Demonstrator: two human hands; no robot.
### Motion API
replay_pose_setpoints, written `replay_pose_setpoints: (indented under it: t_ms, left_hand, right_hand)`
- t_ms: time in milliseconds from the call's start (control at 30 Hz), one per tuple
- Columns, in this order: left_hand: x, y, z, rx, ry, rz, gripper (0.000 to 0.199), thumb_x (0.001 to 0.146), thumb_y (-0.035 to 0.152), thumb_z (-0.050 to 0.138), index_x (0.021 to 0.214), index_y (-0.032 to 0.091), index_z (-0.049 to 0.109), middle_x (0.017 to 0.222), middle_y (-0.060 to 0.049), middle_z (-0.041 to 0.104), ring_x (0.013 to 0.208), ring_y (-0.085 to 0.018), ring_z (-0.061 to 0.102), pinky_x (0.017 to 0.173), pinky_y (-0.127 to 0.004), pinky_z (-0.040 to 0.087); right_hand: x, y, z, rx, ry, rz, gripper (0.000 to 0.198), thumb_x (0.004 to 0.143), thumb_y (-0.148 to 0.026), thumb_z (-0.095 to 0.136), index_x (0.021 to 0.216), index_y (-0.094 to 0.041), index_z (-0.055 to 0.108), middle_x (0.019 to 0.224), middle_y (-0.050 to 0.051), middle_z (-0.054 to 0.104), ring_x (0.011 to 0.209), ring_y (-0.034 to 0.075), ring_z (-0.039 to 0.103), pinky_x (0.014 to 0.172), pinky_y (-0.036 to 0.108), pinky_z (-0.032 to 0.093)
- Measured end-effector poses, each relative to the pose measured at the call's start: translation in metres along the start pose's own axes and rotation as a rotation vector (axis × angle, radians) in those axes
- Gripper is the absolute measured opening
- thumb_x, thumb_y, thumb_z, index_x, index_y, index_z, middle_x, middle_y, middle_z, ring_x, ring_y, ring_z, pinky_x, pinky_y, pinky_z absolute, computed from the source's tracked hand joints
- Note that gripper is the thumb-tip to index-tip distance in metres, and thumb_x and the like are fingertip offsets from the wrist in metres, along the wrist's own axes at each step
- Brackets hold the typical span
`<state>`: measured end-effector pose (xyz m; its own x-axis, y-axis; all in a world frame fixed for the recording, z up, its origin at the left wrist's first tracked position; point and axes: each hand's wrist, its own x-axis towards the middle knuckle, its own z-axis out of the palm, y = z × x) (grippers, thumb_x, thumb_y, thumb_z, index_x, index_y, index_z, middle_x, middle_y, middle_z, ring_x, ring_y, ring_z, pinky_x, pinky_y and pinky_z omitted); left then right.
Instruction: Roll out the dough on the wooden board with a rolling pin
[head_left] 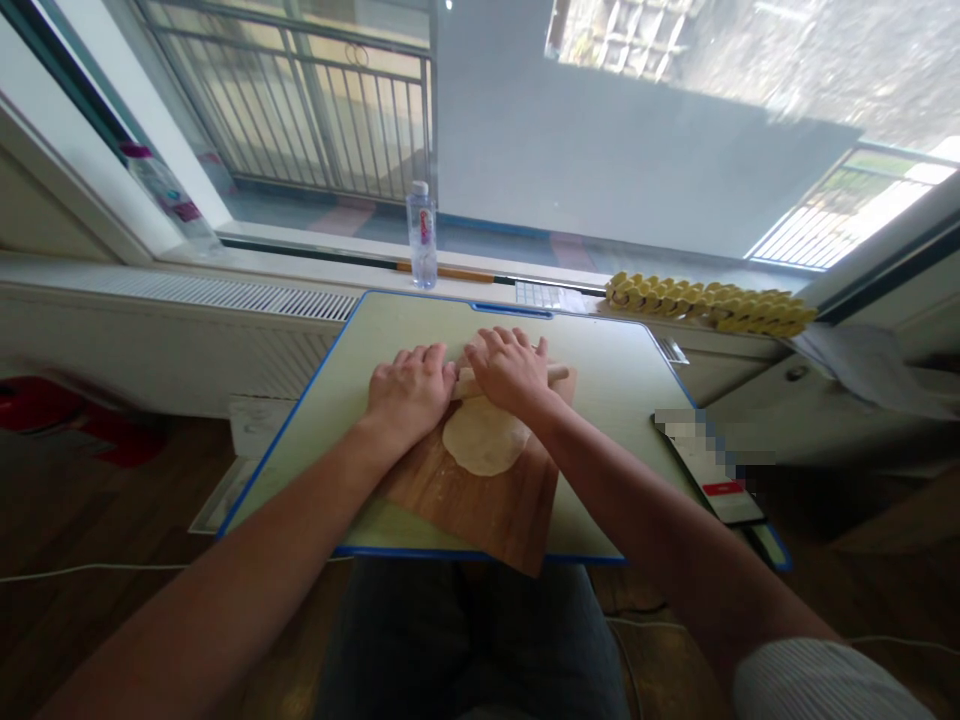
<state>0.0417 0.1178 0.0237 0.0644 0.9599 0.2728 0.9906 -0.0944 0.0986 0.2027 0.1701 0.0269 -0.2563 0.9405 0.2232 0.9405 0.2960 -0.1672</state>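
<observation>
On the board (502, 510), the round dough (484, 440) lies flat, its far edge close by the pin (557, 374); the right grip (511, 366) rests palm down over the pin, fingers laid out, unclenched, while the left grip (412, 388) lies at the pin's left, and I cannot tell whether it grasps; the board overhangs the near edge of the surface (615, 375)
</observation>
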Motion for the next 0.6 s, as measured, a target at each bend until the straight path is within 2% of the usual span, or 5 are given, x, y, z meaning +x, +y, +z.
replay_pose_setpoints:
  t_ms: [100,200,400,500,600]
  left_hand:
    - [0.009,0.000,-0.001,0.001,-0.015,-0.016,0.039,0.105,0.038,0.040,0.133,0.020,0.060,0.127,-0.013,0.072,0.115,-0.031,0.067,0.092,-0.044,0.052]
    - [0.017,0.001,-0.003,-0.005,-0.015,-0.025,0.036,0.105,0.038,0.041,0.129,0.021,0.061,0.125,-0.013,0.073,0.114,-0.031,0.067,0.091,-0.043,0.052]
    - [0.037,0.002,-0.006,-0.061,-0.047,-0.062,0.036,0.104,0.038,0.040,0.122,0.023,0.067,0.127,-0.013,0.073,0.117,-0.032,0.068,0.095,-0.046,0.053]
    - [0.050,0.001,-0.005,-0.087,-0.058,-0.089,0.040,0.105,0.037,0.035,0.117,0.023,0.070,0.124,-0.014,0.074,0.116,-0.032,0.069,0.096,-0.048,0.053]
    - [0.063,-0.002,-0.003,-0.097,-0.063,-0.130,0.044,0.104,0.038,0.033,0.118,0.022,0.072,0.125,-0.016,0.075,0.115,-0.034,0.070,0.095,-0.049,0.054]
  right_hand:
    - [-0.013,0.002,-0.001,-0.051,0.017,-0.039,0.055,0.109,-0.054,0.026,0.150,-0.031,0.054,0.159,0.007,0.053,0.148,0.039,0.038,0.119,0.075,0.020]
    - [-0.014,0.005,-0.005,-0.099,-0.042,-0.030,0.056,0.109,-0.056,0.022,0.150,-0.036,0.055,0.162,0.006,0.049,0.149,0.040,0.036,0.118,0.075,0.022]
    - [0.008,0.006,-0.013,-0.072,-0.153,-0.015,0.057,0.108,-0.058,0.018,0.146,-0.039,0.057,0.160,0.006,0.051,0.142,0.038,0.044,0.114,0.073,0.031]
    - [0.022,0.007,-0.011,-0.044,-0.177,-0.011,0.056,0.108,-0.058,0.020,0.142,-0.041,0.061,0.160,0.004,0.051,0.141,0.038,0.045,0.113,0.074,0.032]
    - [0.036,0.009,-0.005,-0.004,-0.185,0.054,0.057,0.106,-0.060,0.025,0.147,-0.038,0.058,0.161,0.007,0.050,0.142,0.039,0.045,0.113,0.074,0.032]
